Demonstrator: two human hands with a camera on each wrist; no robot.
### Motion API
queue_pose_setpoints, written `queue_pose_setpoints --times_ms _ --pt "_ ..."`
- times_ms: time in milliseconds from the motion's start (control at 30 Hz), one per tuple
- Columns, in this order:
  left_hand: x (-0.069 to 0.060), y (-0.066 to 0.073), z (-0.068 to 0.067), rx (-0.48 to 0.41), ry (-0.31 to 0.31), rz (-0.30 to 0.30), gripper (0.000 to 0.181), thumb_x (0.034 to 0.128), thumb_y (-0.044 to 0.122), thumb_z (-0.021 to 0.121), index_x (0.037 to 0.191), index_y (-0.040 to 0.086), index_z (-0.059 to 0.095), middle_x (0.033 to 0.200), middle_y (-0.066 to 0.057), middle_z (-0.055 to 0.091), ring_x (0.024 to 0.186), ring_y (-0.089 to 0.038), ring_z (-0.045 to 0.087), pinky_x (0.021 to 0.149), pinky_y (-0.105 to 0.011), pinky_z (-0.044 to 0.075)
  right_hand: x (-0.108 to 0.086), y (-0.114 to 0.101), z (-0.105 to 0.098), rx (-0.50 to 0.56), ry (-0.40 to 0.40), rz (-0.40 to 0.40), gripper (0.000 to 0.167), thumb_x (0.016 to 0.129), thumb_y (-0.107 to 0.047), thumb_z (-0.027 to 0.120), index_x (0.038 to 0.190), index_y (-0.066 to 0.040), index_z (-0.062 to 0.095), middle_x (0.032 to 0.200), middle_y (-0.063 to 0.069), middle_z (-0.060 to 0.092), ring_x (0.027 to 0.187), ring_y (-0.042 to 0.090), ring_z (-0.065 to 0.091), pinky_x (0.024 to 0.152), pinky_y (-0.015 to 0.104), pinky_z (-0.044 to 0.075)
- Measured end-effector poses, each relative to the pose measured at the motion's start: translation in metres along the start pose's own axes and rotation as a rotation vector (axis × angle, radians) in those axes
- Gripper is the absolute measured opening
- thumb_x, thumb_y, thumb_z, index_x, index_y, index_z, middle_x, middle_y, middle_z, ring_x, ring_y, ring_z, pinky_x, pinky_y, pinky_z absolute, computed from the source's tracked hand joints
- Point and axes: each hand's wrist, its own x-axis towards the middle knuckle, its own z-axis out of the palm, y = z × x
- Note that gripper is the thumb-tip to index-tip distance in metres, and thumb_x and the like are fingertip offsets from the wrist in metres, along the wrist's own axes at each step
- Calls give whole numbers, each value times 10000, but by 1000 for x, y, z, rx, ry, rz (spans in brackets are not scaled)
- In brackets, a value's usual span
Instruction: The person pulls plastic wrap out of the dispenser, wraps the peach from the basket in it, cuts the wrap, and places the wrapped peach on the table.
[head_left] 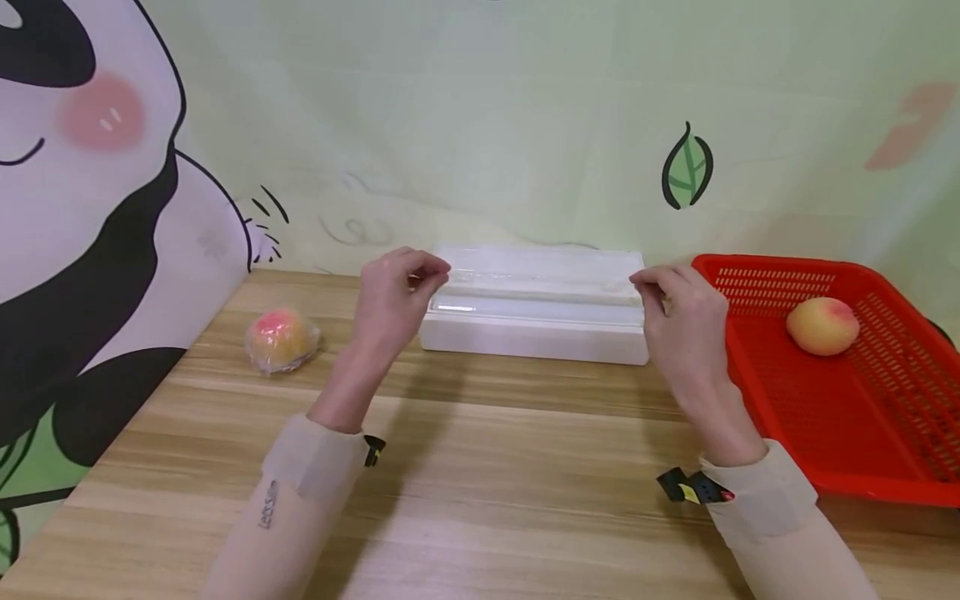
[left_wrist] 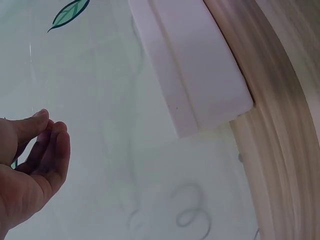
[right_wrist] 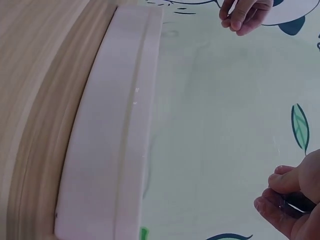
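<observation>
A long white cling film box (head_left: pixel 534 340) lies near the back of the table. Between my two hands, above the box, stretches a nearly invisible sheet of cling film (head_left: pixel 540 295). My left hand (head_left: pixel 393 296) pinches its left corner between thumb and fingers. At the other end my right hand (head_left: pixel 684 325) pinches the right corner the same way. Both hands are raised off the table; in the right wrist view the right hand (right_wrist: pixel 294 197) shows a shiny bit of film at its fingertips. To the left sits a peach wrapped in film (head_left: pixel 281 337).
A red plastic basket (head_left: pixel 750 408) stands at the right, close to my right forearm, with one unwrapped peach (head_left: pixel 822 326) inside. Behind the table hangs a pale green backdrop (head_left: pixel 487 125) printed with a panda and a leaf. The tabletop (head_left: pixel 510 492) is wood-grained.
</observation>
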Motion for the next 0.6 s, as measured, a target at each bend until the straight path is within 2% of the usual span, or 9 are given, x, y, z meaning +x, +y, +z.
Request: queue_pose_setpoints --times_ms 600 --pt "-6 13 -13 22 9 33 50 913 -45 746 949 -28 776 914 -118 727 832 -224 688 767 -345 587 1 -15 -18 -15 -1 -25 137 925 36 721 1052 27 771 1023 184 719 927 342 674 869 508 566"
